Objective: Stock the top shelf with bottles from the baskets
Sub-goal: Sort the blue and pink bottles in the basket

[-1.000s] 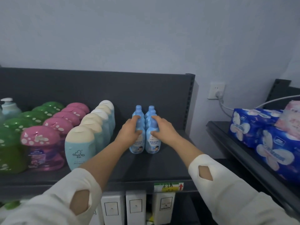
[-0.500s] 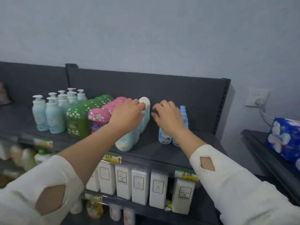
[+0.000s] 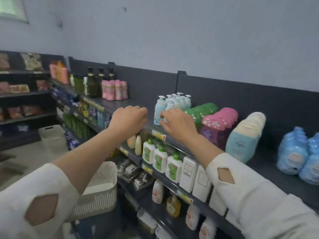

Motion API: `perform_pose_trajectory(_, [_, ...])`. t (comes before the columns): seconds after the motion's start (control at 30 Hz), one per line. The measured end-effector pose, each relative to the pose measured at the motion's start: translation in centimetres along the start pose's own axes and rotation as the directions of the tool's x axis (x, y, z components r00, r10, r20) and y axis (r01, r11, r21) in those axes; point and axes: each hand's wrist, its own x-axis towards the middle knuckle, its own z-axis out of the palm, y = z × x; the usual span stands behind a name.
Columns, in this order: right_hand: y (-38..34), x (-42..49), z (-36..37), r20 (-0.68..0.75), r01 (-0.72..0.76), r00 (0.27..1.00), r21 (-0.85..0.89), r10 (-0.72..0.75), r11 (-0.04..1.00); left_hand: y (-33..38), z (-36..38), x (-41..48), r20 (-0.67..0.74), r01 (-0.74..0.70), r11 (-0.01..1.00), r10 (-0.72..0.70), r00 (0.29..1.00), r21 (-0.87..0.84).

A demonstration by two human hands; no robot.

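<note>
Far-left racks (image 3: 25, 94) carry packets too blurred to read. One white basket (image 3: 51, 135) stands on the floor. A nearer basket (image 3: 101, 192) is partly hidden behind the left forearm. The left hand (image 3: 128, 120) hovers at the top shelf (image 3: 138, 102) edge, fingers curled under with nothing visible in them; the palm is hidden. The right hand (image 3: 177, 124) hangs before the pump bottles (image 3: 172, 104), fingers loosely bent and apart; contact cannot be confirmed. Yellow price tags (image 3: 158, 135) are unreadable. Green bottles (image 3: 202, 111), pink bottles (image 3: 219, 121) and cream-capped bottles (image 3: 245, 137) follow on the top shelf, their labels smeared. Blue bottles (image 3: 296, 152) stand on it far right, cut off by the frame edge.
</note>
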Motion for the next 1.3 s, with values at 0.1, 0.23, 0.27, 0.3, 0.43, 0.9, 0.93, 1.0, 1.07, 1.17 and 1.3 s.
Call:
perform_pose_trajectory(0.1, [-6.3,2.9,3.8,0.035,0.095,0.995,0.064,-0.098,0.993,-6.7,0.3,-4.2,0.039,0.1,0.994,-0.102,0.994,0.04])
perform_pose_trajectory(0.23, [-14.1,6.3,8.6,0.089,0.249,0.959,0.172,-0.267,0.953,-14.0,1.0,-9.7,0.117,0.226,0.968,-0.239,0.964,0.11])
perform_pose_trajectory(0.27, [-16.0,7.1,9.9,0.095,0.286,0.946,0.198,-0.309,0.937,-15.6,1.3,-10.9,0.131,0.265,0.956,-0.282,0.951,0.128])
perform_pose_trajectory(0.3, [-17.9,7.9,11.1,0.104,0.318,0.932,0.222,-0.347,0.922,-17.3,1.6,-12.2,0.141,0.305,0.941,-0.325,0.935,0.149])
perform_pose_trajectory(0.43, [-24.7,10.8,16.2,0.116,0.434,0.866,0.31,-0.487,0.846,-23.7,3.9,-17.1,0.205,0.474,0.859,-0.508,0.836,0.196])
perform_pose_trajectory(0.9, [-40.8,14.7,32.3,0.321,0.541,0.52,0.594,-0.792,0.596,-33.4,12.2,-32.0,0.39,0.823,0.483,-0.849,0.356,0.3])
perform_pose_trajectory(0.93, [-42.0,14.2,33.5,0.334,0.546,0.486,0.606,-0.808,0.578,-33.7,12.9,-33.1,0.403,0.835,0.459,-0.856,0.325,0.303])
perform_pose_trajectory(1.0, [-44.5,13.1,35.7,0.358,0.543,0.416,0.639,-0.836,0.544,-34.3,14.3,-35.2,0.444,0.855,0.421,-0.856,0.264,0.302])
perform_pose_trajectory(1.07, [-46.7,12.1,37.8,0.391,0.553,0.346,0.65,-0.853,0.522,-35.0,15.9,-37.0,0.493,0.864,0.408,-0.84,0.227,0.296])
perform_pose_trajectory(1.17, [-49.4,11.1,40.7,0.454,0.546,0.282,0.648,-0.845,0.531,-36.8,18.2,-39.3,0.545,0.875,0.401,-0.814,0.204,0.272])
perform_pose_trajectory(1.3, [-52.0,10.7,44.7,0.516,0.515,0.226,0.657,-0.826,0.551,-39.2,21.4,-41.8,0.611,0.882,0.385,-0.777,0.151,0.272])
